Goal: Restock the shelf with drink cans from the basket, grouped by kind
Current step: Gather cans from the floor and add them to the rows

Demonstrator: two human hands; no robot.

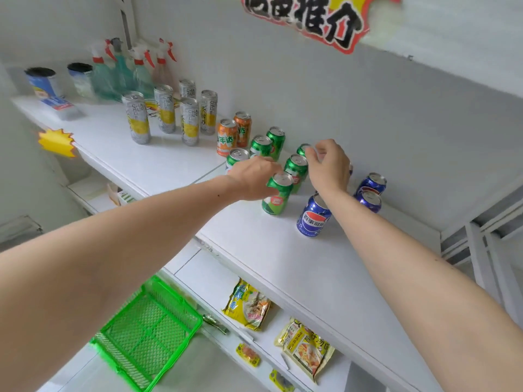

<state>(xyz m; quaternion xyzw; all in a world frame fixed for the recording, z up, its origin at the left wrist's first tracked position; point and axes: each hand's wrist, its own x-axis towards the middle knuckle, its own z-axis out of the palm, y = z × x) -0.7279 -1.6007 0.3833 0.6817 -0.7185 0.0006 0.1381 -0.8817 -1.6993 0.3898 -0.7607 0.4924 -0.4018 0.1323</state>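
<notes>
Green can (278, 193) in left hand (254, 176)'s grip, right hand (328, 162) pinching another; blue Pepsi can (313, 216) beside

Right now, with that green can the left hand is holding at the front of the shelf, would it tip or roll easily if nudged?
Probably tips fairly easily: the green can is taller than wide and already leans in the left hand. Once on its side it would likely roll, being round, and the white shelf looks smooth. Its metal wall seems stiff, so the fingers shouldn't crush it.

Small shop, promo sign (317, 21), stocked shelf (283, 250)
</notes>
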